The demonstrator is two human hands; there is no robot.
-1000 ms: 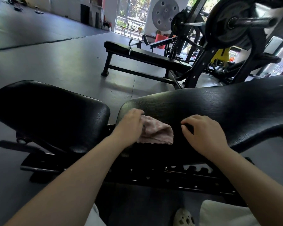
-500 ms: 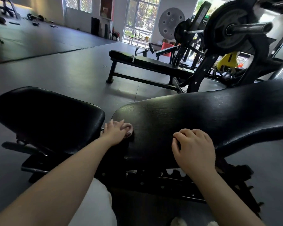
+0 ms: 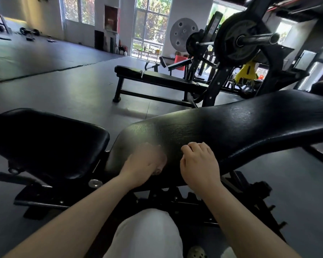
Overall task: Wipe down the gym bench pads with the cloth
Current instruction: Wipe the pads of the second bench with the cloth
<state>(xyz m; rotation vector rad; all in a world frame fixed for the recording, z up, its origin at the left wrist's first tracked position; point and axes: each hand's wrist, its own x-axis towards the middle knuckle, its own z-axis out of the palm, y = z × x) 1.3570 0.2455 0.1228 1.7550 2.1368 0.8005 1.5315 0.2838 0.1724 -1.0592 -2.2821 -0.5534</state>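
Observation:
The long black back pad of the bench runs from the centre to the right. The black seat pad sits to its left across a gap. My left hand is blurred with motion on the near left end of the back pad and grips the pink cloth, which shows only as a small edge past the fingers. My right hand rests on the pad's near edge just to the right, fingers loosely curled, holding nothing.
The bench's black frame and adjustment rack lie below the pads, above my white-trousered knee. A flat bench stands behind on the grey floor, and a rack with a loaded barbell is at the right.
My left hand swept the cloth left to the end of the back pad, then came back right toward the right hand. The right hand stayed on the pad's edge.

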